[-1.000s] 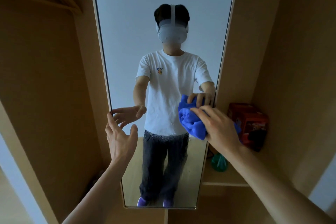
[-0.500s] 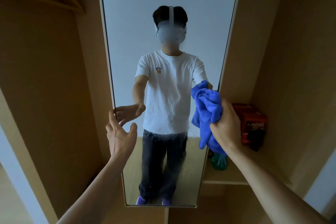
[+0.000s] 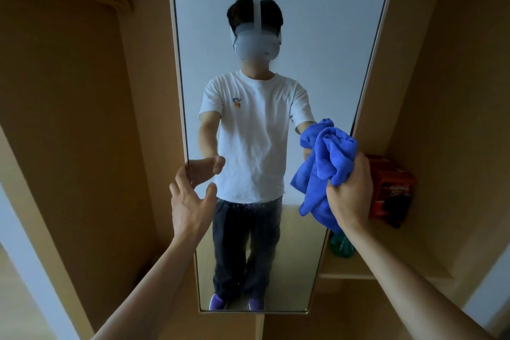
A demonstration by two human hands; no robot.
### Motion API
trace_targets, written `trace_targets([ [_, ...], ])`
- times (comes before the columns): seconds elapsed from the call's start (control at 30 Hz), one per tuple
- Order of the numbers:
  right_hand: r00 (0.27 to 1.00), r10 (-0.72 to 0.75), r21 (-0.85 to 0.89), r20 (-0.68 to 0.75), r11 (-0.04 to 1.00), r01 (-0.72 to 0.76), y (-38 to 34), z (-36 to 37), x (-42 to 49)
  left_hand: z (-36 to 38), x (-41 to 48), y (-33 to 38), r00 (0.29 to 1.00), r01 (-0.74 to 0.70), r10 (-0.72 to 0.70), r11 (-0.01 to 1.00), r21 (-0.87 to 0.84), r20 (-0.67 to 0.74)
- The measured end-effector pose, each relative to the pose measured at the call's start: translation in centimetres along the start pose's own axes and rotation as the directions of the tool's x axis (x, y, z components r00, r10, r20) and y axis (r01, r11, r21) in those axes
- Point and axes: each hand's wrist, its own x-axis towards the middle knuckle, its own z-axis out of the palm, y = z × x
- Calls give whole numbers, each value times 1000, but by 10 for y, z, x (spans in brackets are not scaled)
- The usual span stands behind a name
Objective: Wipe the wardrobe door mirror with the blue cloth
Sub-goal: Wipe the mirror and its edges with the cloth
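Observation:
The tall narrow mirror [image 3: 317, 36] on the wardrobe door fills the middle of the view and reflects a person in a white shirt. My right hand [image 3: 349, 190] is clenched around the bunched blue cloth [image 3: 325, 163], held at the mirror's right edge about halfway up. My left hand [image 3: 190, 201] is held with fingers spread at the mirror's left edge, its fingertips on the frame. Fine droplets show on the glass near the reflected waistband.
A wooden shelf [image 3: 386, 270] to the right of the mirror carries a red box [image 3: 392, 188] and a green bottle [image 3: 342, 246] partly hidden behind my right wrist. Wooden wardrobe panels stand on both sides, with a hanger at the top left.
My right hand has lifted the cloth off the glass and turned to a fist grip, shifting right toward the mirror's edge. My left hand has stayed at the left edge.

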Motion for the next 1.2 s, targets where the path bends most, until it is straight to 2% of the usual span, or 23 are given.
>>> trace_targets([
  [0.1, 996, -92, 124, 12, 988, 90, -19, 14, 0, -6, 0, -4, 998, -39, 40, 999, -35, 43],
  [0.2, 984, -94, 192, 153, 979, 63, -48, 38, -5, -14, 4, -10, 996, -50, 55, 997, -66, 77],
  [0.33, 981, -85, 219, 176, 975, 45, -78, 59, -26, -21, 8, -16, 990, -39, 54, 993, -114, 133],
  [0.5, 951, -152, 191, 271, 976, 101, -103, 86, -46, -33, 10, -16, 976, 20, 25, 979, -201, 217],
  [0.67, 928, -211, 180, 307, 970, 161, -126, 106, -66, -42, 10, -16, 961, -7, 98, 943, -331, 259],
  [0.8, 923, -213, 146, 319, 974, 174, -139, 120, -78, -46, 15, -17, 952, 112, 9, 920, -376, 306],
  [0.87, 912, -222, 163, 344, 971, 175, -146, 125, -81, -45, 16, -20, 950, 124, 1, 916, -381, 312],
  [1.03, 849, -294, 170, 439, 955, 243, -159, 126, -86, -47, 19, -24, 940, 155, 9, 879, -451, 341],
  [1.13, 770, -370, 63, 520, 915, 398, -161, 118, -74, -49, 24, -32, 924, 207, -11, 855, -476, 382],
  [1.2, 721, -447, -28, 530, 840, 542, -163, 111, -65, -51, 27, -34, 906, 226, -16, 864, -451, 422],
])
